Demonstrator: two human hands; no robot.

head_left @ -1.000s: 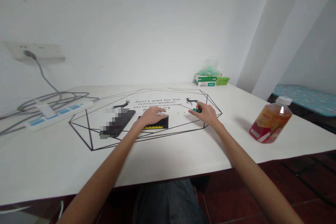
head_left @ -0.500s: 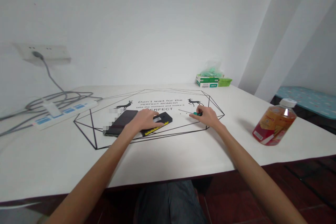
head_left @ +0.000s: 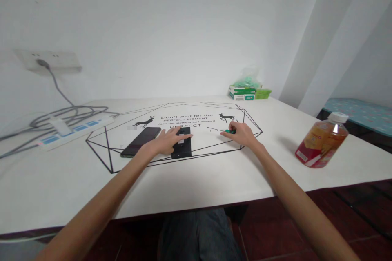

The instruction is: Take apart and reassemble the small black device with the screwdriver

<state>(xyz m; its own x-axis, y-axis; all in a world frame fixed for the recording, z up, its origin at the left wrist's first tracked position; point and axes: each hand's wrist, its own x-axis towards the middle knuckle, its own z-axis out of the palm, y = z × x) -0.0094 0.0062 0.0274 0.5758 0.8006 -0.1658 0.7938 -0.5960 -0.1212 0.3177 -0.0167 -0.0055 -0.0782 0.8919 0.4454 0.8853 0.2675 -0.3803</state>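
A black flat rectangular device [head_left: 183,150] with a pale label lies on the white table. Across its left side and top rests my left hand [head_left: 163,140], fingers spread and thumb reaching over the label. To the left of that hand is a dark smartphone [head_left: 141,142], lying flat and partly behind the wrist. My right hand [head_left: 240,133] is closed round the green handle of a thin screwdriver [head_left: 230,132], whose shaft points left along the tabletop. Tiny dark specks, perhaps screws, sit near the shaft.
An orange drink bottle [head_left: 321,140] with a white cap stands at the right. Green and white boxes [head_left: 243,93] under a plastic bag sit at the back. On the left lie a power strip [head_left: 76,130] and coiled grey cables [head_left: 73,111]. The table's front edge is close.
The black device has turned from slanted, with a yellow strip showing on its edge, to lying lengthwise away from me. My left hand's fingers have spread; my right hand stays with the screwdriver.
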